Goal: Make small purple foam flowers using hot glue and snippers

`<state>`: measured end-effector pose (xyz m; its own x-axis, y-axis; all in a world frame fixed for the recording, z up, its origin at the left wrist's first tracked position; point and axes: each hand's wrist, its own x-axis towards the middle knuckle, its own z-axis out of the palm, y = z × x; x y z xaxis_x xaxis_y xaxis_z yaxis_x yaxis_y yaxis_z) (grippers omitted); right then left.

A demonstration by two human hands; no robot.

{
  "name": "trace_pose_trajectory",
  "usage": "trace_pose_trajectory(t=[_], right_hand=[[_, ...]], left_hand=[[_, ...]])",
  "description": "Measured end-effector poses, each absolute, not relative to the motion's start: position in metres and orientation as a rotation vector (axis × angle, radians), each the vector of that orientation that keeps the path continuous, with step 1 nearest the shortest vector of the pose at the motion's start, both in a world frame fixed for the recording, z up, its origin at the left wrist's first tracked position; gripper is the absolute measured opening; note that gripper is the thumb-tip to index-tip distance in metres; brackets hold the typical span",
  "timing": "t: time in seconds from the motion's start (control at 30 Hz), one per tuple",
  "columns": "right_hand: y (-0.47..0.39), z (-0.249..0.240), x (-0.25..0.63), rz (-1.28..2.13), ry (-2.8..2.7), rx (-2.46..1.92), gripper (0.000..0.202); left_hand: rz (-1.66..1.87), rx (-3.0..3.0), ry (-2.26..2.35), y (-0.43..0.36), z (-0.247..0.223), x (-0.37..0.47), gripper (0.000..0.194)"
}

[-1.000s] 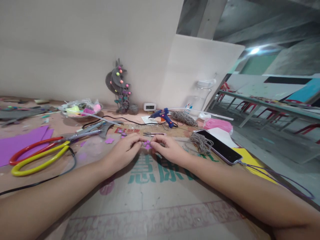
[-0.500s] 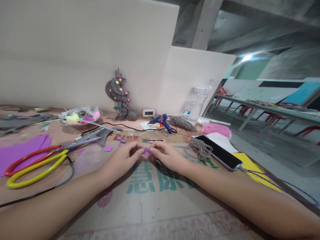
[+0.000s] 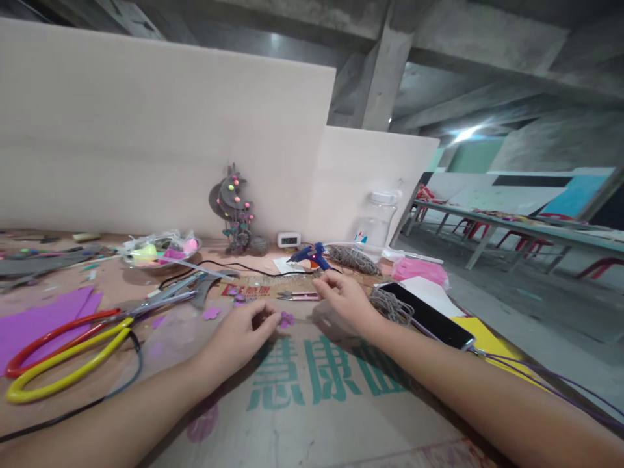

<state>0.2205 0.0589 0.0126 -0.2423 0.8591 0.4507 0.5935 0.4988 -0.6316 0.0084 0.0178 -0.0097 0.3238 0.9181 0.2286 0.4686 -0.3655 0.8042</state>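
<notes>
Between the thumb and forefinger of my left hand (image 3: 246,328) is a small purple flower-shaped cutout (image 3: 286,319). My right hand (image 3: 347,302) is off to the right with nothing visible in it, fingers bent and slightly apart. Just beyond its fingers lies a blue glue gun (image 3: 314,255) with its nozzle pointing left. Thread snips (image 3: 297,296) rest on the cardboard, close to the right fingertips. Another purple flower (image 3: 211,313) lies flat to the left of my left hand.
Large red-and-yellow-handled scissors (image 3: 73,348) and purple sheets (image 3: 43,318) occupy the left. A bowl of trinkets (image 3: 158,260), a grey moon ornament (image 3: 234,208), a small clock (image 3: 288,240) and a bottle (image 3: 377,221) stand behind. Grey cord (image 3: 390,307) and a phone (image 3: 429,318) are right.
My right hand has let go of the purple flower and moved right, toward the glue gun. My left hand still holds the flower. The view has tilted up.
</notes>
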Motion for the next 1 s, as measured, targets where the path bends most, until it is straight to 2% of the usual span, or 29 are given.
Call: trace_pose_trajectory(t=[0.1,0.2,0.33,0.53,0.7,1.0], right_hand=[[0.084,0.011,0.241,0.319,-1.911,-1.205,0.016],[0.108,0.002,0.259,0.225,-1.841,-1.313,0.029],[0.132,-0.004,0.272,0.265,-1.844,-1.397,0.047],[0.162,-0.003,0.261,0.364,-1.907,-1.522,0.046],[0.174,-0.009,0.244,0.306,-1.861,-1.691,0.059],[0.171,-0.002,0.247,0.307,-1.864,-1.702,0.032]], left_hand=[[0.935,1.950,1.222,0.018,-0.009,0.009,0.023],[0.949,1.935,1.234,0.019,-0.009,0.009,0.024],[0.944,1.921,1.225,0.019,-0.009,0.009,0.025],[0.959,1.916,1.262,0.020,-0.009,0.009,0.024],[0.959,1.923,1.262,0.021,-0.008,0.009,0.024],[0.961,1.910,1.215,0.020,-0.011,0.007,0.023]])
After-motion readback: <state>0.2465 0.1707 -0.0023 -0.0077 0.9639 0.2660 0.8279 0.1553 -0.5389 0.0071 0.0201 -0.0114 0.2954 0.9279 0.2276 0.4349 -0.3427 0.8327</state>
